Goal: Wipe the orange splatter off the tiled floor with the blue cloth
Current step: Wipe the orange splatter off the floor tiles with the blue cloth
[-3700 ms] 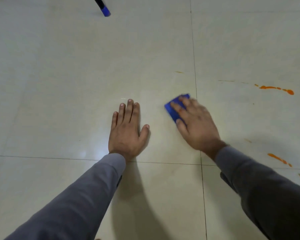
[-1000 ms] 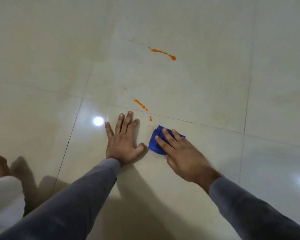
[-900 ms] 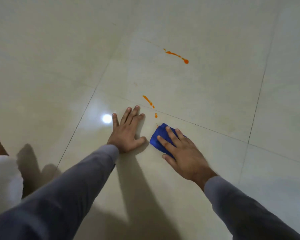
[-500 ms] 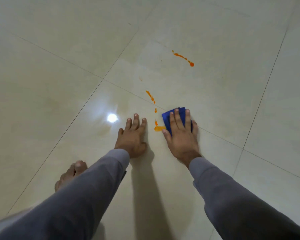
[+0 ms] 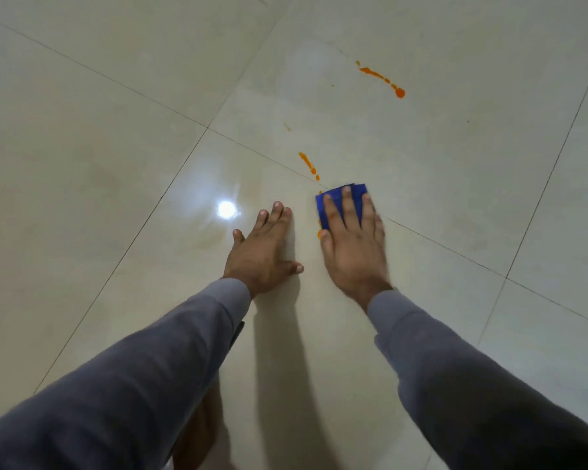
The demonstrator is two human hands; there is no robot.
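Glossy, smooth cream tiled floor mirroring a lamp; matt blue cloth; wet-looking orange splatter; soft grey fabric sleeves.

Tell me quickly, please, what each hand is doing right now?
Left hand: open, flat on the floor, holding nothing.
Right hand: open, straight fingers pressing the blue cloth onto the floor.

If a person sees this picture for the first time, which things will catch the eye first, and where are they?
The blue cloth stands out first, pressed flat to the pale tiled floor under the straight fingers of the right hand, just right of centre. Next come the orange marks: a short streak just beyond the cloth and a longer trail farther away, upper right. The left hand lies flat on the floor beside a bright light reflection.
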